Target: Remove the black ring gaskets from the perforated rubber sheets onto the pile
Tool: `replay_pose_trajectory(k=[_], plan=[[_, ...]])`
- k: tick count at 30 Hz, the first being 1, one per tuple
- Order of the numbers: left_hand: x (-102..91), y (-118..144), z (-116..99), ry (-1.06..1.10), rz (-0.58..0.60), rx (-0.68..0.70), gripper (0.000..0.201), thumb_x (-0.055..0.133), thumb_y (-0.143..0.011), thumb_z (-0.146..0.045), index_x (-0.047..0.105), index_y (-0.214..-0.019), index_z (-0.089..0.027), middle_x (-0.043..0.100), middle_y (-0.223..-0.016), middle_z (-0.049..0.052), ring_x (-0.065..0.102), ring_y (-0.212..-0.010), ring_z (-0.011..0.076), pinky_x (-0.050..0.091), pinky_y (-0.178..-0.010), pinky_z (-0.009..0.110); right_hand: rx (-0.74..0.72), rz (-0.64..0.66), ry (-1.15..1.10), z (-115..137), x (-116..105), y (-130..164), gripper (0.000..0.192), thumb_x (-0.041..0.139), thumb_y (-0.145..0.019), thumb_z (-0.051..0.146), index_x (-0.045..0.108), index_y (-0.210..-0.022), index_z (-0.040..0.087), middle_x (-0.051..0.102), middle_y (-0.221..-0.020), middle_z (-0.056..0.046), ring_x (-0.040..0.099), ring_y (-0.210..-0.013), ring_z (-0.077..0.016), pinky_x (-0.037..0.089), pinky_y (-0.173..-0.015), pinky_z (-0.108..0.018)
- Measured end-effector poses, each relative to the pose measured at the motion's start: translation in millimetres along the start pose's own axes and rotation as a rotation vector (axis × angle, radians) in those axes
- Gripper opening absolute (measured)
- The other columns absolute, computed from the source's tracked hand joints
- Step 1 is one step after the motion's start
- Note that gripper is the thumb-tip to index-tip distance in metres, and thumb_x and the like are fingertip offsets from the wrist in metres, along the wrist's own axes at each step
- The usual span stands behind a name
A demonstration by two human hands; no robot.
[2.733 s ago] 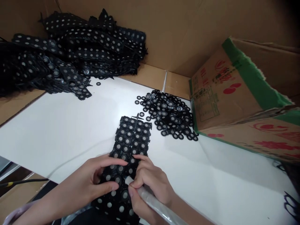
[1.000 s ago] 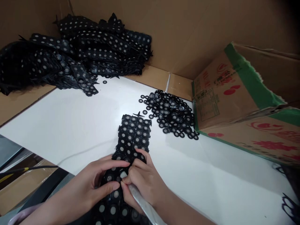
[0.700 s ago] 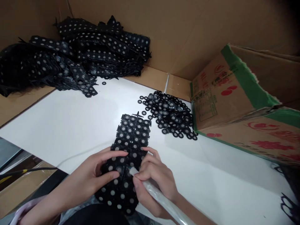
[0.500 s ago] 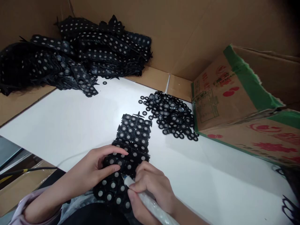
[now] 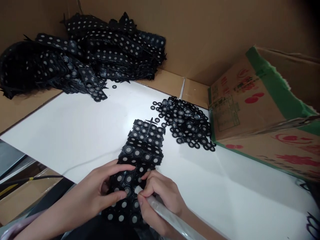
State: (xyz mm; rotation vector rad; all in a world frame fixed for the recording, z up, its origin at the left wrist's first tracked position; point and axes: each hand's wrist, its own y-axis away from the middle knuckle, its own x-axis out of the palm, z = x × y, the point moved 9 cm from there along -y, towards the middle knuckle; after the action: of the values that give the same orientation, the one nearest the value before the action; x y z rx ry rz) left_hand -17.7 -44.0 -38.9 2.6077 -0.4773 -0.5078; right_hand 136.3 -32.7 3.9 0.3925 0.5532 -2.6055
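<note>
I have the black rubber sheet (image 5: 140,156) of round grommets lying on the white tabletop (image 5: 75,133), its near end under both hands and its far end reaching toward the heap of loose rings (image 5: 183,121). My left hand (image 5: 100,191) pinches the near part of the sheet, thumb below and forefinger stretched across the top. My right hand (image 5: 160,193) is wrapped around a clear plastic rod (image 5: 162,213), held like a pen, its pale tip touching one grommet just beside my left thumb.

To do this well, I judge the rod tip should sit square on the grommet's middle, not on the web between neighbours, and the left fingers should brace the sheet close beside that spot so it does not buckle or slide. The sheet already humps up in the middle, so I would keep it flat before pressing.

The sheet's far half lies free, just beyond both hands. A large pile of similar sheets (image 5: 82,56) sits far left, and a cardboard box (image 5: 250,100) stands at the right.
</note>
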Motion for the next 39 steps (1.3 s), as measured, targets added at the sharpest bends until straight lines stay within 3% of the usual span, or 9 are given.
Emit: replay_pose_trajectory(k=[4, 7, 15, 18, 22, 27, 31, 34, 39], plan=[[3.6, 3, -3, 0.02, -0.001, 0.075, 0.049, 0.071, -0.085, -0.028, 0.06, -0.13, -0.044, 0.062, -0.135, -0.004, 0.059, -0.124, 0.0271, 0.049, -0.101, 0.031, -0.013, 0.005, 0.017, 2, 1, -1, 0.018, 0.059, -0.079, 0.007, 0.05, -0.079, 0.024, 0.054, -0.063, 0.003, 0.058, -0.066, -0.0165, 0.054, -0.069, -0.031], [8.2, 4, -5, 0.067, 0.009, 0.079, 0.048, 0.066, -0.088, -0.023, 0.058, -0.131, -0.043, 0.058, -0.14, -0.003, 0.052, -0.133, 0.027, 0.042, -0.111, 0.036, -0.045, -0.013, 0.033, 6, 0, -3, 0.018, 0.058, -0.079, 0.007, 0.05, -0.078, 0.023, 0.054, -0.063, 0.003, 0.057, -0.065, -0.0163, 0.053, -0.066, -0.031], [17.2, 12, -4, 0.078, 0.018, 0.036, 0.047, 0.062, -0.092, -0.028, 0.055, -0.135, -0.045, 0.052, -0.148, -0.003, 0.046, -0.138, 0.0289, 0.037, -0.116, 0.042, -0.231, -0.051, 0.242, 23, 10, -6, 0.016, 0.056, -0.08, 0.005, 0.052, -0.076, 0.02, 0.057, -0.061, 0.001, 0.055, -0.062, -0.0159, 0.049, -0.057, -0.027], [13.5, 10, -6, 0.093, -0.004, 0.069, 0.047, 0.066, -0.089, -0.029, 0.058, -0.133, -0.044, 0.057, -0.142, -0.003, 0.05, -0.135, 0.028, 0.038, -0.115, 0.039, -0.145, -0.039, 0.116, 17, 3, -8, 0.016, 0.057, -0.081, 0.007, 0.052, -0.077, 0.021, 0.058, -0.065, 0.0, 0.056, -0.063, -0.0156, 0.05, -0.056, -0.026], [4.3, 6, -5, 0.118, -0.028, 0.054, 0.043, 0.066, -0.09, -0.029, 0.06, -0.13, -0.04, 0.064, -0.132, -0.002, 0.058, -0.125, 0.0275, 0.045, -0.109, 0.037, 0.032, -0.028, -0.205, 4, -8, -9, 0.018, 0.055, -0.079, 0.009, 0.046, -0.075, 0.024, 0.048, -0.058, 0.008, 0.047, -0.054, -0.0108, 0.057, -0.081, -0.036], [3.3, 8, 5, 0.123, 0.009, -0.023, 0.038, 0.068, -0.088, -0.037, 0.065, -0.125, -0.034, 0.069, -0.117, 0.001, 0.062, -0.117, 0.0306, 0.052, -0.1, 0.04, -0.07, 0.063, -0.122, 12, 1, -3, 0.02, 0.056, -0.074, 0.007, 0.046, -0.075, 0.024, 0.047, -0.061, 0.007, 0.049, -0.057, -0.0108, 0.052, -0.094, -0.043], [8.2, 12, 16, 0.148, 0.016, -0.026, 0.054, 0.077, -0.08, -0.038, 0.062, -0.131, -0.038, 0.058, -0.133, 0.003, 0.057, -0.125, 0.0326, 0.046, -0.108, 0.046, -0.066, 0.094, -0.091, 10, 7, 1, 0.018, 0.055, -0.078, 0.008, 0.046, -0.077, 0.024, 0.046, -0.061, 0.007, 0.047, -0.058, -0.0109, 0.049, -0.097, -0.042], [9.9, 14, 21, 0.11, 0.005, -0.031, 0.056, 0.074, -0.082, -0.038, 0.057, -0.135, -0.044, 0.049, -0.147, 0.001, 0.047, -0.136, 0.0352, 0.035, -0.115, 0.054, -0.071, 0.095, -0.085, 11, 6, 1, 0.018, 0.055, -0.078, 0.008, 0.046, -0.078, 0.024, 0.048, -0.062, 0.007, 0.048, -0.059, -0.0108, 0.049, -0.097, -0.042], [11.3, 17, 23, 0.074, 0.019, -0.026, 0.058, 0.071, -0.084, -0.042, 0.052, -0.138, -0.049, 0.042, -0.157, -0.005, 0.031, -0.147, 0.0355, 0.022, -0.12, 0.057, -0.099, 0.036, -0.02, 13, 5, -1, 0.022, 0.055, -0.074, 0.004, 0.045, -0.075, 0.023, 0.046, -0.059, 0.008, 0.048, -0.056, -0.0096, 0.051, -0.093, -0.038]])
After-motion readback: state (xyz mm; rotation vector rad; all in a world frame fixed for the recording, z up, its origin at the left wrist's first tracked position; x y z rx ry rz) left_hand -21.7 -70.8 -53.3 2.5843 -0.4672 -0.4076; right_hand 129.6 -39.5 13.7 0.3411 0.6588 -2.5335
